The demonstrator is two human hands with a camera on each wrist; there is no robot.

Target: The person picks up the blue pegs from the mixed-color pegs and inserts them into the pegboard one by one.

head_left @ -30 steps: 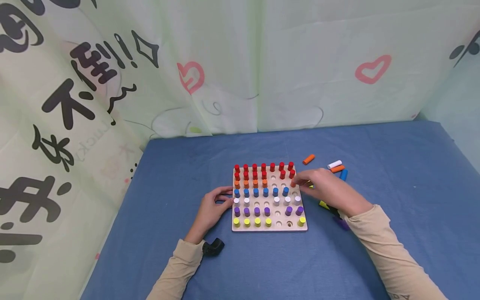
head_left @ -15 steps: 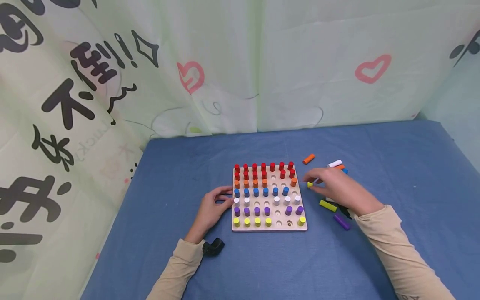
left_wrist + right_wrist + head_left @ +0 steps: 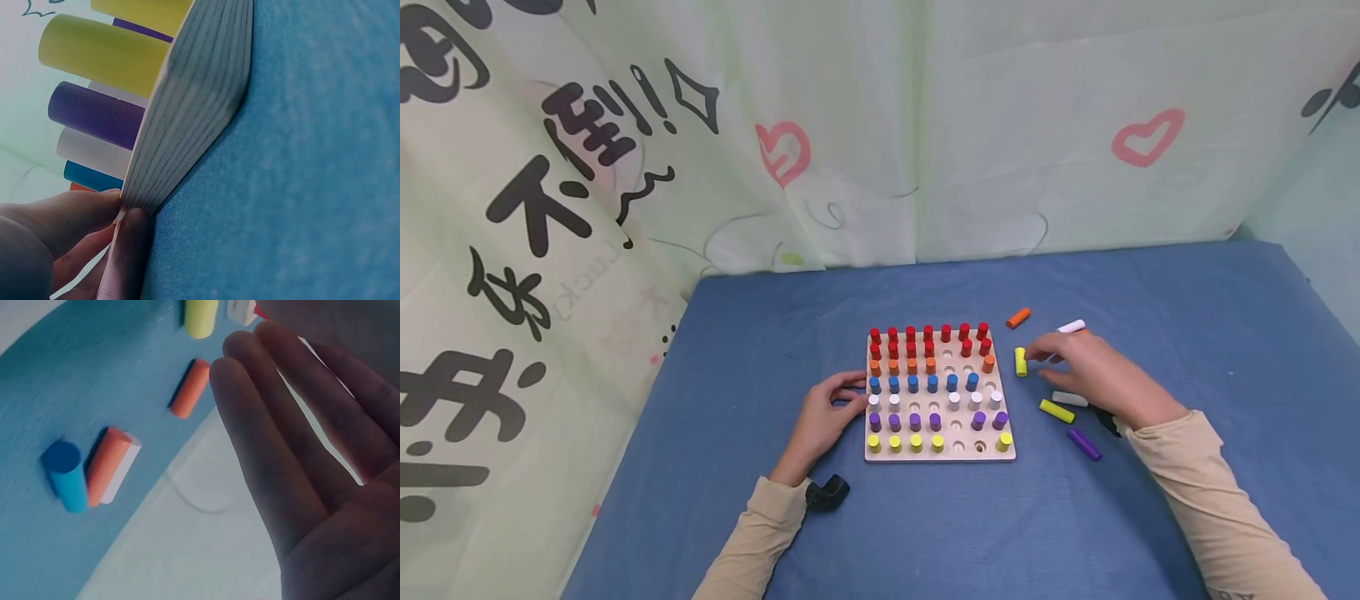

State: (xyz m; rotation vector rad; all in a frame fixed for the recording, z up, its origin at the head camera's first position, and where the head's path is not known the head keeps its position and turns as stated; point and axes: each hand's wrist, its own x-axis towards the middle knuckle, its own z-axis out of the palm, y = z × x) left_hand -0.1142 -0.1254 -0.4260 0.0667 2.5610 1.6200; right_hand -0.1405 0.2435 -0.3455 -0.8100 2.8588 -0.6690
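A square wooden pegboard (image 3: 946, 455) lies on the blue cloth, with rows of upright pegs in red, orange, blue, white, purple and yellow; some holes are bare. My left hand (image 3: 822, 427) rests its fingers against the board's left edge; in the left wrist view a fingertip (image 3: 132, 232) touches the layered side. Over the loose pegs at the right hovers my right hand (image 3: 1093, 379), its fingers (image 3: 250, 437) extended and holding nothing. Closest to its fingertips lies a yellow peg (image 3: 1020, 362). A white peg (image 3: 1070, 399) lies under the hand's near side.
Another yellow peg (image 3: 1056, 412) and a purple peg (image 3: 1084, 443) lie nearer me. Beyond the right hand are an orange peg (image 3: 1018, 317) and a white peg (image 3: 1071, 326). The right wrist view also shows a blue peg (image 3: 69, 481). A printed curtain (image 3: 970, 167) hangs behind the table.
My right hand let go of an orange peg in the board, then drew back right past the yellow peg, which it touched half a second ago. The left hand stays put.
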